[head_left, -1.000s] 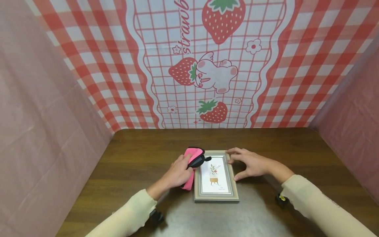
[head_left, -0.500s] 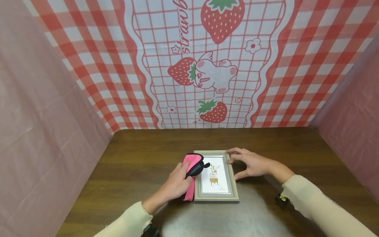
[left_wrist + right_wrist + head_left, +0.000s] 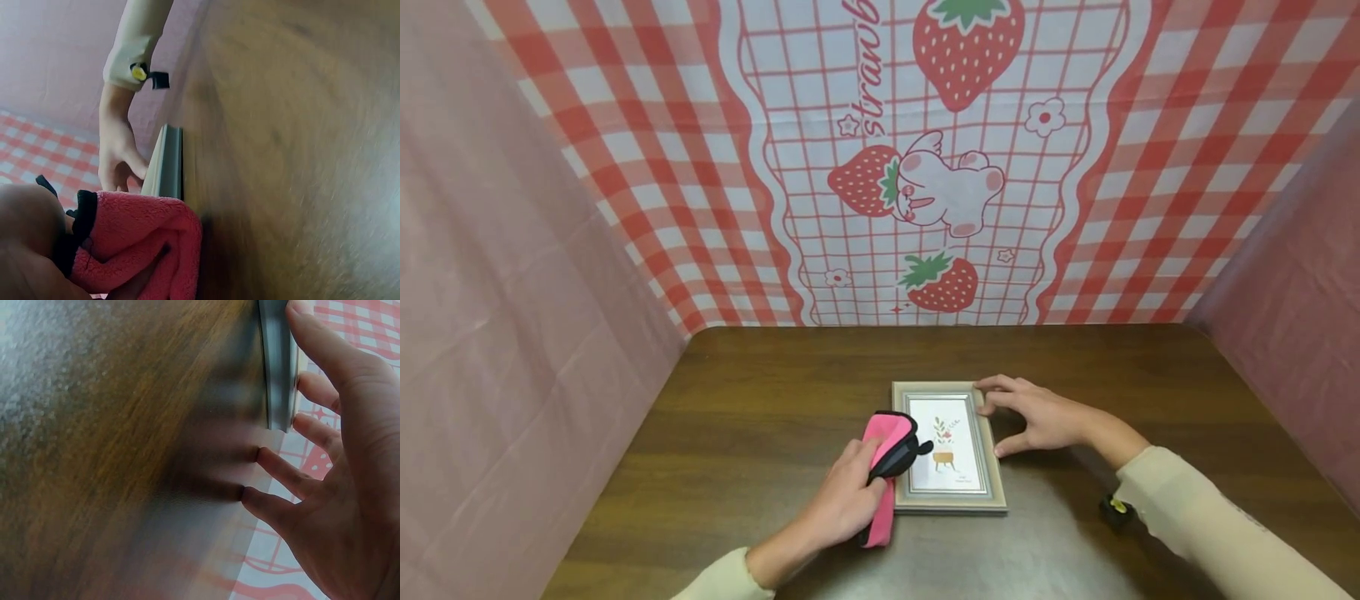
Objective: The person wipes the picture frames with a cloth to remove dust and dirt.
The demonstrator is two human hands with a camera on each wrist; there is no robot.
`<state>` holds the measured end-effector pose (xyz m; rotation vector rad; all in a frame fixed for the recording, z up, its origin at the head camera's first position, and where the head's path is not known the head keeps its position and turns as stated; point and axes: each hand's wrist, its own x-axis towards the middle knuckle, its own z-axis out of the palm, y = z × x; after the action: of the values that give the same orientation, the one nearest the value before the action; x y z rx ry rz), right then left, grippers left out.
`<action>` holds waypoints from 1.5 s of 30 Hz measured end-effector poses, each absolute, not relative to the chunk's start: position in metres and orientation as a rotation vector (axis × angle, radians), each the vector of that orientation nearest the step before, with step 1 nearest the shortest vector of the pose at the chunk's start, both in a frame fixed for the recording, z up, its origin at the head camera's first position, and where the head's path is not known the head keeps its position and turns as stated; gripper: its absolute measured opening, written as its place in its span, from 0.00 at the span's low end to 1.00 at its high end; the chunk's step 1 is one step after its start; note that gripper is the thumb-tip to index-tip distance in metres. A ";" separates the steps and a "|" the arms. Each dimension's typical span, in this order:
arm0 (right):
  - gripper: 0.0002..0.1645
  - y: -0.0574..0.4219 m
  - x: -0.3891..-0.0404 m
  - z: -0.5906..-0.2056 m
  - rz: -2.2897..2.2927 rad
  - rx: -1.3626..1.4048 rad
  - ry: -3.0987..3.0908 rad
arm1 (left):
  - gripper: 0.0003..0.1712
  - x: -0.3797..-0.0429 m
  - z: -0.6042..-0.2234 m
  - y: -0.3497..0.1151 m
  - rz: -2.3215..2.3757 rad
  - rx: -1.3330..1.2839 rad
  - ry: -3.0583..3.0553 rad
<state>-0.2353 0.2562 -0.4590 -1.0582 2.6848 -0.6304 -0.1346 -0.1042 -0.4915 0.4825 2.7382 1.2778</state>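
Observation:
A picture frame (image 3: 951, 502) with a pale, silver-lined border lies flat on the table, showing a potted-plant print (image 3: 943, 446). My left hand (image 3: 844, 498) grips a folded pink fluffy cloth (image 3: 887, 428) with black trim and a small black loop, over the frame's left border. In the left wrist view the cloth (image 3: 147, 228) bunches against the frame's side (image 3: 170, 162). My right hand (image 3: 1037, 414) rests against the frame's right edge, fingers spread. The right wrist view has its thumb (image 3: 319, 340) against the edge and two fingertips down on the table.
The brown wooden table (image 3: 760, 383) extends around the frame. A red-and-white strawberry-print cloth (image 3: 820, 233) hangs behind it. Pink fabric walls stand at the left (image 3: 535, 292) and right (image 3: 1300, 275).
My left hand has drawn the pink cloth down along the frame's left border, toward me. The frame and my right hand stay in place.

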 end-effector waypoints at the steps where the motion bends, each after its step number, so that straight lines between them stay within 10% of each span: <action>1: 0.30 0.256 -0.235 -0.459 -0.628 -1.060 2.687 | 0.36 -0.135 -0.496 -0.104 1.272 0.491 2.750; 23: 0.30 0.256 -0.235 -0.460 -0.639 -1.043 2.678 | 0.32 -0.135 -0.453 -0.096 1.203 0.386 2.689; 30: 0.30 0.255 -0.235 -0.460 -0.639 -1.032 2.675 | 0.18 -0.154 -0.465 -0.094 1.197 0.414 2.743; 45: 0.30 0.255 -0.235 -0.459 -0.628 -1.045 2.685 | 0.31 -0.230 -0.518 -0.090 1.020 0.335 2.829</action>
<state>-0.2354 0.2550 -0.4586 -1.0446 2.6846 -0.6284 -0.2302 -0.0896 -0.5181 0.3347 2.8291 1.0200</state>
